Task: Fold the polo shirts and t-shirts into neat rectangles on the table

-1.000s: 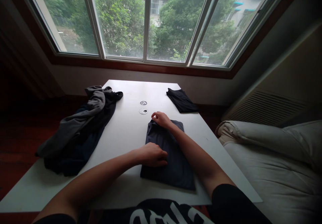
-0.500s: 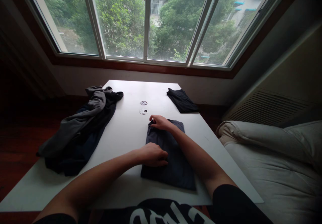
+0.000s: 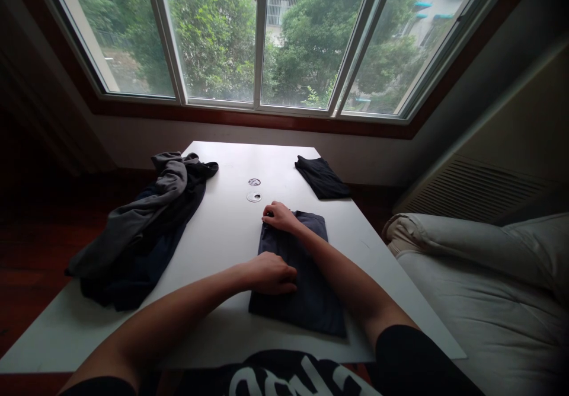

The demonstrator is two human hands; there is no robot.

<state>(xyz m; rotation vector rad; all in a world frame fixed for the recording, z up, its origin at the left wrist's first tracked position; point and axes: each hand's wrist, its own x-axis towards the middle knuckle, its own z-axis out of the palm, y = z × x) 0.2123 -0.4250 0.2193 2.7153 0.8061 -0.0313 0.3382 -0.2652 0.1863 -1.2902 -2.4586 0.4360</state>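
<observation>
A folded dark blue-grey garment [image 3: 304, 301] lies flat on the white table in front of me. My right hand [image 3: 280, 215] is at its far left corner, fingers curled and closed on the cloth there. Over the garment's left side rests my left hand [image 3: 272, 272], knuckles up and fingers bent in. Its fingertips are turned away, so whether cloth is between them is hidden. My right forearm crosses above the garment's right side.
A heap of grey, black and navy clothes [image 3: 137, 230] hangs over the table's left edge. A small folded black garment [image 3: 323, 178] lies at the far right. Two round cable holes [image 3: 254, 197] mark the white table [image 3: 213, 242]. A pale padded seat [image 3: 484, 289] stands right.
My right hand has shifted very slightly toward me at the garment's far left corner. My left hand and the other clothes look the same.
</observation>
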